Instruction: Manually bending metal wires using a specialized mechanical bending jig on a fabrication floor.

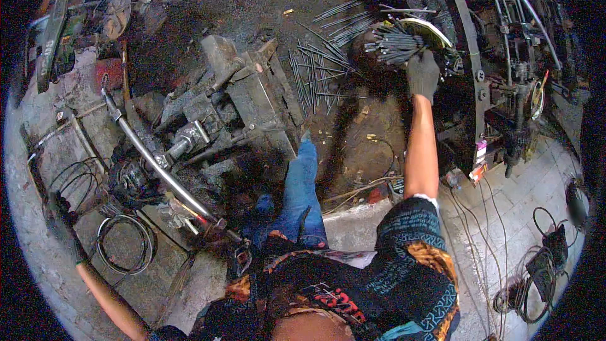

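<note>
My right hand [423,74], in a dark grey glove, reaches far forward. It is closed at the near right side of a bundle of thin dark metal rods [396,44], whose ends fan out to the left. The rods partly hide its fingertips. The bundle lies by a curved pale rim [429,28]. Many similar loose rods [315,76] are scattered on the dark floor left of it. Out at the far left, my gloved left hand [63,224] is beside a metal frame bar [36,180]. Shadow and the picture's rim obscure its fingers.
A greasy machine [252,88] with a long shiny lever [148,151] stands between my arms. Coiled cable [126,244] lies near my left forearm. At right are a machine's upright rail [470,44], trailing wires [486,240] and a black cable bundle [536,278].
</note>
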`<state>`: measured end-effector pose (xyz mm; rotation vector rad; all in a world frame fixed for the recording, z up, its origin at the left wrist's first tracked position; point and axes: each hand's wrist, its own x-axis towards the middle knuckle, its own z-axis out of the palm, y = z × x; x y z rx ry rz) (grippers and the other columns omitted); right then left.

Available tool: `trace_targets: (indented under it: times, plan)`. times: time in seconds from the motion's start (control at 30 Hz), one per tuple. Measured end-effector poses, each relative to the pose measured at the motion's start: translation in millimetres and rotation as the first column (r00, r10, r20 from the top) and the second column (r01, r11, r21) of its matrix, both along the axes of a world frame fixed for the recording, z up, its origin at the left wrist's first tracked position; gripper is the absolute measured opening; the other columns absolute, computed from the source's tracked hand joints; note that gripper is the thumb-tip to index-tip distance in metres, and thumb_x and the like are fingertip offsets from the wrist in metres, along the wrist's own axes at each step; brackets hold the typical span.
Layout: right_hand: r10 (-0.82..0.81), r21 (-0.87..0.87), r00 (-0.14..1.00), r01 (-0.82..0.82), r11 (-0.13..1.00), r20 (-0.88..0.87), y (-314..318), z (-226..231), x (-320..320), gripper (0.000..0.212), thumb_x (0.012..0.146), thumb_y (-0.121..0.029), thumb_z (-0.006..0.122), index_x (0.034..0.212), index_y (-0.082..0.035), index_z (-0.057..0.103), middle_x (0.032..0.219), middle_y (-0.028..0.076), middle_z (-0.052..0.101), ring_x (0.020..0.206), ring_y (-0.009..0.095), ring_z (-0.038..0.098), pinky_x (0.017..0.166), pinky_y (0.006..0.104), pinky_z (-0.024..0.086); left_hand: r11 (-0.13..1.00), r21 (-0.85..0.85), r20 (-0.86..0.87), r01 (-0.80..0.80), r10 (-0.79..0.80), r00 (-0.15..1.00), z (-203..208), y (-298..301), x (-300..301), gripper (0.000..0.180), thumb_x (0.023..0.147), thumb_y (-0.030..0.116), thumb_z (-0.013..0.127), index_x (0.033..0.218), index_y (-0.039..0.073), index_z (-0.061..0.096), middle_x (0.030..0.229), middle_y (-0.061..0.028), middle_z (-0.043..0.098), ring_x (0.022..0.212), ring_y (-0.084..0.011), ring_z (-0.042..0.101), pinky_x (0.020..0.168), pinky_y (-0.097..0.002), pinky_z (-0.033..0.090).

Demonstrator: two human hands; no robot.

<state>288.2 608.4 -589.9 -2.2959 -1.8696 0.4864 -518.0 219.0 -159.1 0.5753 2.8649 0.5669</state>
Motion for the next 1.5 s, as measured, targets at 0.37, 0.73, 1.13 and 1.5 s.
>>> trace_targets:
  times: [0.37, 0.73, 1.13, 1.5]
  plan:
    - [-0.528, -0.283, 0.834, 0.474, 0.834, -0.161, 14.3, -154.2, 70.2, 0.056, 0.084, -0.046, 0.066, 0.116, -0.002, 0.073, 0.117, 0.014, 0.072, 0.094, 0.031, 0.071, 0.081, 0.0502, 0.055, 0.977, -0.012, -0.100, 0.211, -0.211, 0.972, -21.2, 12.3, 0.2, 0.042, 0.101, 0.039, 0.062, 0.123, 0.004, 0.072, 0.093, -0.0060, 0.071, 0.074, -0.0151, 0.064, 0.055, -0.0282, 0.050]
    - [0.135, -0.325, 0.878, 0.025, 0.945, 0.459, 46.1, -203.5, 188.4, 0.034, 0.098, -0.027, 0.056, 0.114, -0.001, 0.071, 0.093, 0.014, 0.077, 0.084, 0.033, 0.073, 0.070, 0.0431, 0.055, 0.950, 0.120, 0.082, 0.287, -0.298, 0.951, -54.8, -1.1, -53.4, 0.042, 0.103, 0.040, 0.060, 0.125, 0.005, 0.071, 0.095, -0.0044, 0.069, 0.075, -0.0139, 0.064, 0.056, -0.0269, 0.050]
    - [-0.598, -0.615, -0.151, 0.137, 0.776, -0.787, -239.5, 141.9, -45.2, 0.029, 0.104, -0.034, 0.060, 0.126, -0.014, 0.061, 0.075, -0.005, 0.055, 0.055, 0.007, 0.046, 0.047, 0.0228, 0.037, 0.808, -0.307, -0.315, 0.503, -0.585, 0.747, -35.6, 21.1, 14.4, 0.043, 0.105, 0.036, 0.057, 0.129, 0.002, 0.069, 0.099, -0.0097, 0.071, 0.083, -0.0164, 0.063, 0.073, -0.0330, 0.052]
    - [0.558, -0.098, 0.723, -0.642, 0.761, -0.407, -155.2, 146.9, -131.0, 0.035, 0.099, -0.032, 0.063, 0.123, -0.008, 0.071, 0.107, 0.018, 0.074, 0.094, 0.036, 0.072, 0.084, 0.0437, 0.056, 0.930, -0.095, -0.275, 0.355, -0.367, 0.889, -45.9, 48.3, 63.7, 0.062, 0.099, 0.058, 0.057, 0.101, -0.002, 0.072, 0.087, -0.0167, 0.070, 0.068, -0.0276, 0.061, 0.070, -0.0421, 0.049]
